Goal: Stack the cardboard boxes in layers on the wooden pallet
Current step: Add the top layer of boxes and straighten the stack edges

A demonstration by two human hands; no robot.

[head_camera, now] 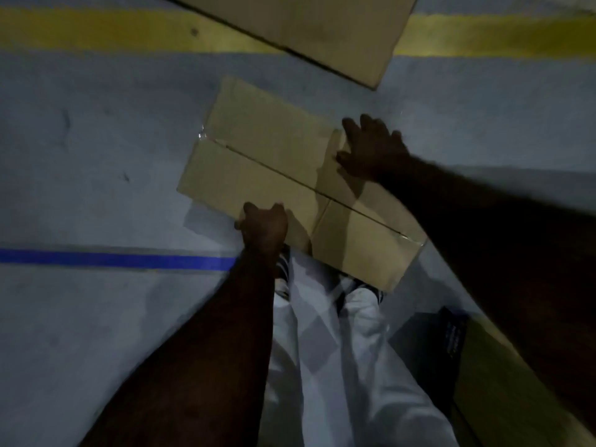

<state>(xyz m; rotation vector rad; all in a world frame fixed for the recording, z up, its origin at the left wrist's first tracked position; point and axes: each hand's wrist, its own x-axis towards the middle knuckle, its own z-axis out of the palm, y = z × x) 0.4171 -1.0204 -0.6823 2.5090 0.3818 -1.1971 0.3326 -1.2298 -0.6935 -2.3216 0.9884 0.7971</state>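
A brown cardboard box (274,156), taped along its top seam, sits in the middle of the head view above the grey floor, turned at an angle. My left hand (263,225) grips its near edge with curled fingers. Over the far right edge lies my right hand (371,150), fingers spread and straight against the cardboard. A second cardboard box (322,30) lies at the top of the view. No wooden pallet is visible.
The grey floor (96,140) carries a yellow stripe (113,30) across the top and a blue line (113,259) at the left. My legs in white trousers (329,350) stand below the box. Another cardboard box with a dark label (503,375) lies at the lower right.
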